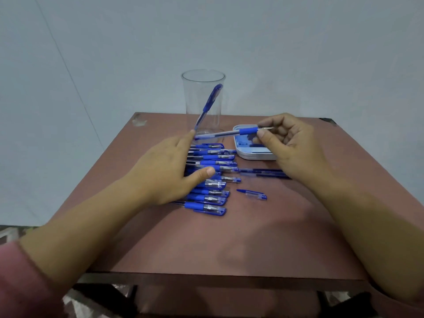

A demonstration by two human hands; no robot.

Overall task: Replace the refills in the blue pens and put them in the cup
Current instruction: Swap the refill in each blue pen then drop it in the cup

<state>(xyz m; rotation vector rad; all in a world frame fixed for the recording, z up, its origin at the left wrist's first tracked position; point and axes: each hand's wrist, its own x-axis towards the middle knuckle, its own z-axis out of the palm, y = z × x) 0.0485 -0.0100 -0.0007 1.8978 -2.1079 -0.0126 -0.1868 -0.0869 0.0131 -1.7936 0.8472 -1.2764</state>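
Blue pens (212,180) lie stacked in a row at the middle of the table (229,249), a reddish-brown square whose near edge runs across the bottom of the view and whose far edge sits against a pale wall (298,53). The widest stretch of open tabletop runs from the pile to the near edge, and narrower strips lie along the left and right sides. A tall clear cup (203,99) stands upright near the far edge, just behind the pile, with one capped pen (210,104) leaning inside it. To the right of the cup sits a white tray (254,156) with a blue inside.

The left hand (169,171) hovers over the left part of the pile with its fingers straight and its thumb out. One fingertip touches the rear end of an uncapped pen (229,133), which is held level above the far end of the pile. The right hand (291,145) is raised over the tray's right side and pinches that pen's tip end between thumb and forefinger, with the other fingers curled. Dark refills (263,173) lie on the table just below this hand, right of the pile. A loose cap (252,194) lies apart, nearer the viewer. A pink sleeve (20,283) covers the left forearm.
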